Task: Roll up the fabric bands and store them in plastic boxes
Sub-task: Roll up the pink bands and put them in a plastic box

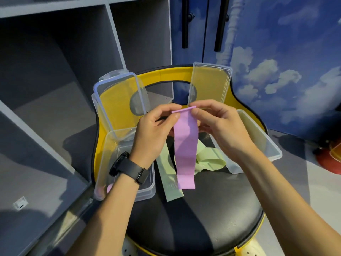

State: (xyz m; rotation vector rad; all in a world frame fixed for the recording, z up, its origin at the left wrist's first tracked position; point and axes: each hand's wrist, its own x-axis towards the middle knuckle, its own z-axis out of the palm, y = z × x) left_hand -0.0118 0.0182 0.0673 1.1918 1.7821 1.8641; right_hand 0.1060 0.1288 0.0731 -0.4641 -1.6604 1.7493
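both hands, left (pixel 155 133) and right (pixel 221 124), pinch the top edge of the pink band (pixel 185 145), one at each corner. it hangs straight down below the grip, long axis vertical, over the green bands (pixel 208 159) on the seat. it looks light, soft and limp: best held at that edge and rolled tightly downward.

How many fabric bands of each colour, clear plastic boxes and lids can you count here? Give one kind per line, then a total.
Purple fabric bands: 1, the purple band, with a pink bit in the left box too hidden to count
Green fabric bands: 2, the flat green band and the looped green band
Plastic boxes: 2, left box and right box
Lids: 2, left lid and right lid
Total: 7
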